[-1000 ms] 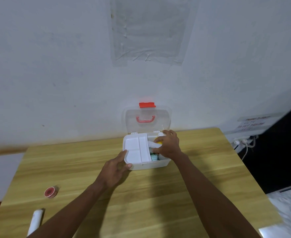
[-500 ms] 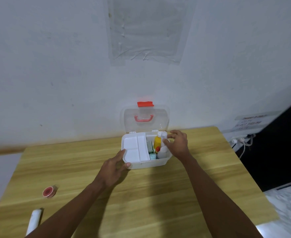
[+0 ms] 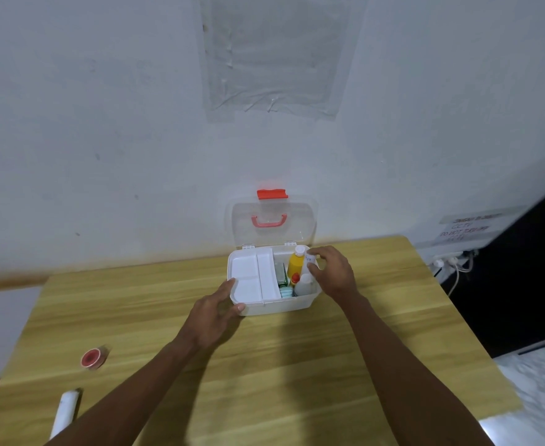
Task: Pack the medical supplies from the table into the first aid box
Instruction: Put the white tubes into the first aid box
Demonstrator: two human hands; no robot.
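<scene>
Left fingers (image 3: 225, 288): grip box (image 3: 277, 306) corner
Right fingers (image 3: 322, 252): pinch small white item (image 3: 309, 259)
Aside: tape roll (image 3: 92, 358), white tube (image 3: 65, 410)
Surface (image 3: 296, 365): wood; wall (image 3: 104, 123) white

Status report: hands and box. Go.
Left hand grips box corner. Right hand pinches small white bottle over open box. Tray covers left half. Tape roll, white tube unpacked on table.

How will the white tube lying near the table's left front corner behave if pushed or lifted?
The white tube lies on its side and looks round, so a sideways push would probably roll it. It sits close to the table edge, so it might roll off. It looks slim, so likely light to lift.
</scene>
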